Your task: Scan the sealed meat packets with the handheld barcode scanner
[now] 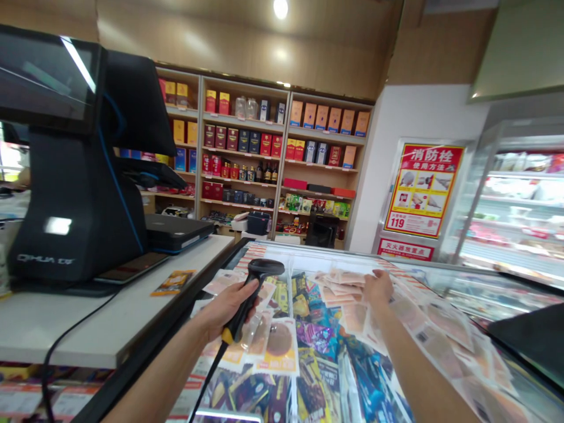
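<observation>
My left hand is wrapped round the handle of a black barcode scanner, its cord trailing down towards me. Just below and beside it lie flat clear packets with a round, orange-brown piece inside. Farther right, my right hand has its fingers curled down on a flat packet, at the edge of a fanned pile of similar packets; the fingertips are partly hidden. More of these packets spread along the right side of the glass-topped freezer, above colourful wrapped goods.
On the white counter at left stand a black cash register terminal and a small orange packet. Shelves of boxed goods line the back wall. A red poster and a lit display fridge are at right.
</observation>
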`<state>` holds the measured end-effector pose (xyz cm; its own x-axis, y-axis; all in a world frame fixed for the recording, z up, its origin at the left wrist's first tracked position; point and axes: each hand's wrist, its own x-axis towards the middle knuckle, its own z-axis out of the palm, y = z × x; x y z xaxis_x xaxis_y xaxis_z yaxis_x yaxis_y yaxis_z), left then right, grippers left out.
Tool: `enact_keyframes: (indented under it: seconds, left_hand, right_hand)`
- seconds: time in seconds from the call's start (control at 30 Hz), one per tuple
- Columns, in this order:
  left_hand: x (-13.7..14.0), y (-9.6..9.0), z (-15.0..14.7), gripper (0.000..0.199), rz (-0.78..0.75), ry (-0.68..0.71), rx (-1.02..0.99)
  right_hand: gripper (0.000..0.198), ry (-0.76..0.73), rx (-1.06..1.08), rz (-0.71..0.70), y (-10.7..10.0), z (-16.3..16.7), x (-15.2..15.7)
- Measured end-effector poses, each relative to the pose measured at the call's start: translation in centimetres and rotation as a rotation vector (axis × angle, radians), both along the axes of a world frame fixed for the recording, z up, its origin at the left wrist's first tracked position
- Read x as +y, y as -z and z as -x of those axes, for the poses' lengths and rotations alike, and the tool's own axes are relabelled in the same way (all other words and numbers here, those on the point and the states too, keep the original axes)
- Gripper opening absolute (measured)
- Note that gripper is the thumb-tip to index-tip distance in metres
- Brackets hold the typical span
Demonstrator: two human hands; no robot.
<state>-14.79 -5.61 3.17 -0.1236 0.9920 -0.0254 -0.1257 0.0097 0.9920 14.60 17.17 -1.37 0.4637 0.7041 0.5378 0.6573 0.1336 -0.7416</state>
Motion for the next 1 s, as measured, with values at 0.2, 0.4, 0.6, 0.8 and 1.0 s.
enact_keyframes:
  seconds: [0.2,0.4,0.6,0.8,1.0]
  left_hand:
    - [-0.7,0.6,1.4,0.030,0.033,0.001,-0.001]
    - [-1.6,0.6,1.9,0.031,0.064,-0.034,-0.008]
    - [-1.9,0.6,2.0,0.031,0.096,-0.065,-0.019]
    - [-1.7,0.9,1.9,0.031,0.086,-0.044,-0.022]
    - [-1.6,1.0,1.8,0.031,0.054,0.015,-0.005]
  right_hand:
    - [0.027,-0.397,-0.157,0.054,0.3,5.8,-4.2]
    - [0.048,-1.100,-0.481,0.411,2.7,11.0,-9.8]
    - [0.082,-1.049,-0.800,0.481,2.3,12.2,-12.1]
    - [0.057,-0.983,-0.675,0.547,2.7,12.2,-11.1]
    - [0.012,-0.965,-0.244,0.581,2.2,11.0,-9.6]
